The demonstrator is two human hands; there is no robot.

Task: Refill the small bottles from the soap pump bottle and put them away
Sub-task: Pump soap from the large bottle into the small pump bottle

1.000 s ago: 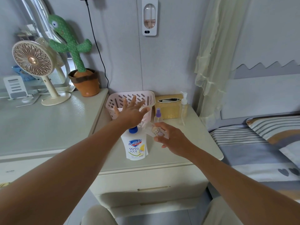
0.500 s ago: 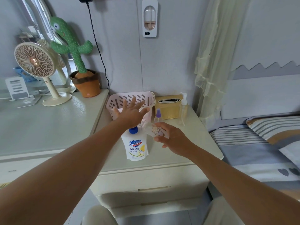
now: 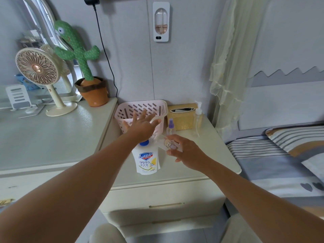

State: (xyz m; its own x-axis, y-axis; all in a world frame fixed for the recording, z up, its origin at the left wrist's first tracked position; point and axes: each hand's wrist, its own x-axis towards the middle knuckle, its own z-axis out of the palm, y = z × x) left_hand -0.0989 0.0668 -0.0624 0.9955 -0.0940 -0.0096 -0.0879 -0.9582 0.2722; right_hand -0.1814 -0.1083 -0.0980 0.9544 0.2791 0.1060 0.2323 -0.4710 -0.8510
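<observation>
Clear small plastic bottle with a cartoon sticker (image 3: 168, 144) is being pinched by right hand (image 3: 185, 153); left hand (image 3: 142, 127), fingers spread, is being pressed on white soap pump bottle (image 3: 146, 159). Pink slotted plastic basket (image 3: 140, 109) contents cannot be told.

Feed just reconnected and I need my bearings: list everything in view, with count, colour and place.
soap bottle: 1, white with blue cap, front of nightstand
small bottle: 1, clear with cartoon sticker, in right hand
spray bottle: 1, clear with purple top, right of basket
pump bottle: 1, clear, beside tissue box
basket: 1, pink, back of nightstand
tissue box: 1, gold, right of basket
fan: 1, cream, on desk
cactus toy: 1, green, in brown pot
left hand: open, pressing soap bottle's top
right hand: holding small bottle
</observation>
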